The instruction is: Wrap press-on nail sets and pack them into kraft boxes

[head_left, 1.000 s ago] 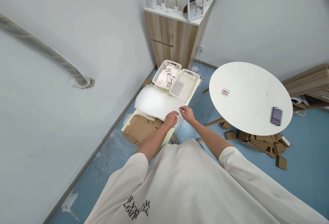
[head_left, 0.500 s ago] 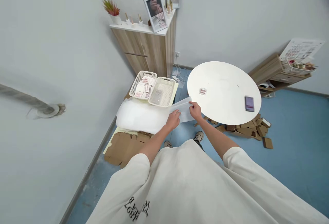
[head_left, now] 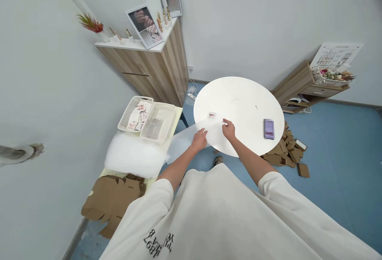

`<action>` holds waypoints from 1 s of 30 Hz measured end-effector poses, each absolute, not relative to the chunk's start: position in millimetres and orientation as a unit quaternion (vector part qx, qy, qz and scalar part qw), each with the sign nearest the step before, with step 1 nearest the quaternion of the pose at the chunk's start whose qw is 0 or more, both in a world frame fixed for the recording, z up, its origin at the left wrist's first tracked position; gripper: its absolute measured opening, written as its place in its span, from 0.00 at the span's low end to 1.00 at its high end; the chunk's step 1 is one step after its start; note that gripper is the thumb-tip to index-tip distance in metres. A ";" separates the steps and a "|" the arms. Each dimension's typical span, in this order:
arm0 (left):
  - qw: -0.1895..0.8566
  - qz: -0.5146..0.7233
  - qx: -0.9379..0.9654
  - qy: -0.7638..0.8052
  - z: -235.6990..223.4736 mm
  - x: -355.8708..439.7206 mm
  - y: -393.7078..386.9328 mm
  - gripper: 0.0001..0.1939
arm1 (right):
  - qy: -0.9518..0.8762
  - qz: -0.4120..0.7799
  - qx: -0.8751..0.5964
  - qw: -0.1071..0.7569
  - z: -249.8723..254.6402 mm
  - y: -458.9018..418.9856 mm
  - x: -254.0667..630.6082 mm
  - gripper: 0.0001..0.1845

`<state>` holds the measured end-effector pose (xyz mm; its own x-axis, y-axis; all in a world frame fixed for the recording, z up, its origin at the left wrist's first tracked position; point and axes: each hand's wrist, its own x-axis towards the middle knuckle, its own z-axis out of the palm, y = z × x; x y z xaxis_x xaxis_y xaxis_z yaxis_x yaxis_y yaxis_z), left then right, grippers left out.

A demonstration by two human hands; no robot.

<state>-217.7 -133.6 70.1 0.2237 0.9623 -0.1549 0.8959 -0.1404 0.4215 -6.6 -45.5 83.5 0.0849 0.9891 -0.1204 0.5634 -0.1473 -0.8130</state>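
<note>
A translucent plastic sheet (head_left: 183, 138) stretches from the side table to over the near-left edge of the round white table (head_left: 238, 93). My right hand (head_left: 229, 129) is closed on its right end, thumb and finger pinched together. Farther left along the sheet, my left hand (head_left: 199, 140) grips it, a ring on one finger. The sheet's left part lies against a thick white stack of plastic wrap (head_left: 134, 154); whether they are joined I cannot tell. Just beyond the sheet, a small clear pack with reddish pieces (head_left: 211, 115) lies on the round table.
Two white baskets (head_left: 157, 122) stand behind the stack, one with printed packets (head_left: 139, 116). Flattened cardboard boxes (head_left: 115, 198) lie at near left. A blurred purple item (head_left: 269, 129) is on the round table. Brown boxes (head_left: 289, 148) are heaped on the floor. A wooden cabinet (head_left: 143, 69) stands behind.
The view has shifted right, toward the round table. Both hands have carried the sheet rightward, and more of it now stretches between the stack and the table.
</note>
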 end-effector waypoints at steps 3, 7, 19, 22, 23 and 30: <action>0.226 0.046 0.744 0.626 69.4 -177.4 -108.8 0.28 | -0.558 0.357 -0.687 0.299 71.6 -20.8 38.3 0.30; 0.248 -0.002 0.732 0.635 62.4 -138.0 -87.0 0.29 | -0.522 0.364 -0.715 0.289 49.1 -0.3 86.5 0.32; 0.319 -0.103 0.659 0.673 28.9 -107.4 -75.4 0.28 | -0.565 0.316 -0.750 0.137 10.0 4.8 142.4 0.29; 0.294 -0.090 0.639 0.705 26.1 -112.7 -69.0 0.25 | -0.627 0.259 -0.732 0.064 13.0 0.6 140.4 0.27; 0.289 -0.090 0.626 0.718 25.1 -115.2 -65.8 0.24 | -0.647 0.263 -0.715 0.038 14.0 -0.4 138.4 0.27; 0.294 -0.105 0.606 0.731 14.9 -124.3 -49.0 0.29 | -0.672 0.336 -0.653 -0.100 10.1 -3.4 119.6 0.28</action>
<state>-124.3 -49.0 14.9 -0.0921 0.8248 -0.5579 0.9485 0.2431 0.2029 119.6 -3.4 10.1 -0.1285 0.8093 -0.5732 0.9436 -0.0780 -0.3217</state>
